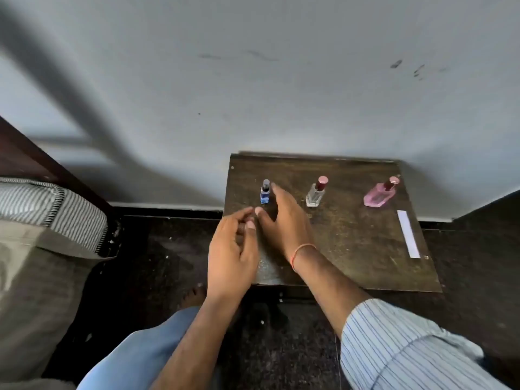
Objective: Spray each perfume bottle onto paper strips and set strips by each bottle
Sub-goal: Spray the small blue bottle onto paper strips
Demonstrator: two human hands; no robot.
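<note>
I am looking down at a small dark wooden surface (351,249) that is standing against a pale grey wall (253,80), over a dark speckled floor (168,263); I am taking the blue bottle (264,192) near the surface's far left corner as my landmark. To the right of the blue bottle a clear bottle with a dark red cap (316,192) is standing upright, and further right again a pink bottle (381,192) is sitting near the far right corner, its dark red cap leaning toward the wall; a white paper strip (408,233) is lying flat on the near side of the pink bottle, well apart from the blue one. My right hand (284,220) is reaching in just right of the blue bottle with fingers straight and spread, the fingertips beside the bottle's cap; I cannot tell whether they are touching it. My left hand (233,249) is hovering on the near side of the blue bottle, fingers loosely curled toward the thumb; whether it is pinching anything I cannot tell. The two hands are close together, thumbs almost meeting. A thin orange thread (299,253) is circling the right wrist; a striped sleeve (394,347) is covering the right forearm. Far left of the blue bottle a striped mattress edge (50,209) is showing.
</note>
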